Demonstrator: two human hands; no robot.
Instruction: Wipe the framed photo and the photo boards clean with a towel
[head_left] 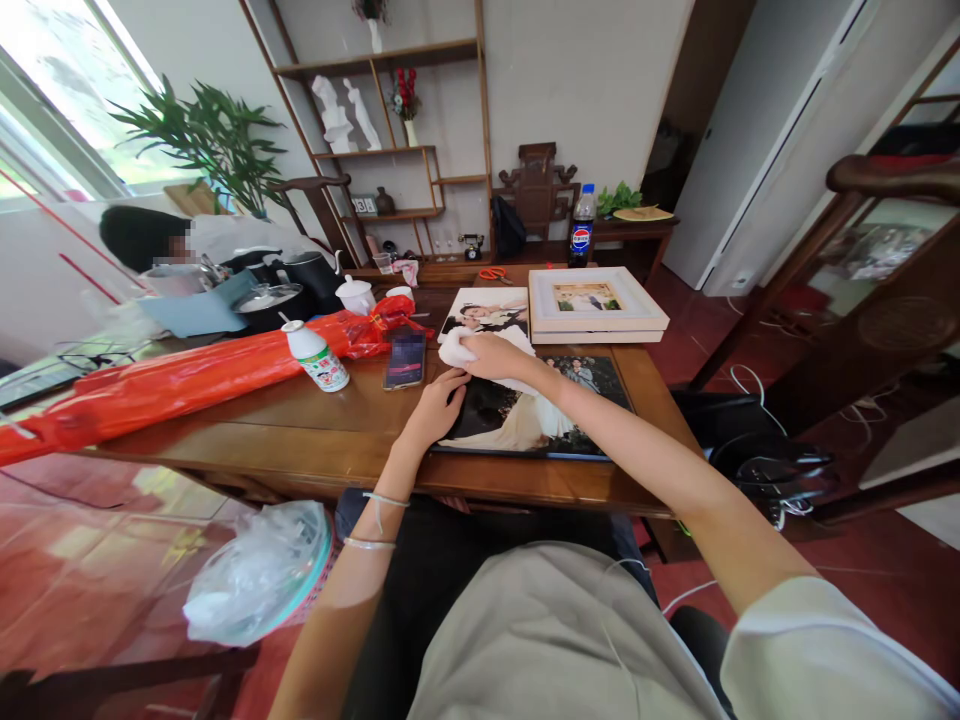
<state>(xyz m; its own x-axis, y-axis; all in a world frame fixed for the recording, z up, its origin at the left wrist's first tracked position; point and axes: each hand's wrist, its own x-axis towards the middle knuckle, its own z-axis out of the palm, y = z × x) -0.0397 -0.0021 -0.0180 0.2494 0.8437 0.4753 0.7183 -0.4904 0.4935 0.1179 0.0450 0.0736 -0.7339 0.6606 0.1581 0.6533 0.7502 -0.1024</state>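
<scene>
My right hand (486,355) is closed on a crumpled white tissue (454,348) and presses it onto a large photo print (510,425). The print is dark and glossy, with a pale gown and several figures on it. My left hand (436,405) lies with its fingers stretched out at the print's left edge. Behind my right hand another photo (487,297) with a light background shows, partly covered by the hand and the tissue. Whether the two pictures are pages of one album I cannot tell.
A white box with a framed photo (600,325) sits at the back right. Leftward are a phone (405,360), a white bottle (319,358) and a long red-wrapped bundle (202,372). Orange-handled scissors (493,274) and a cola bottle (581,232) stand farther back. Another person leans at far left.
</scene>
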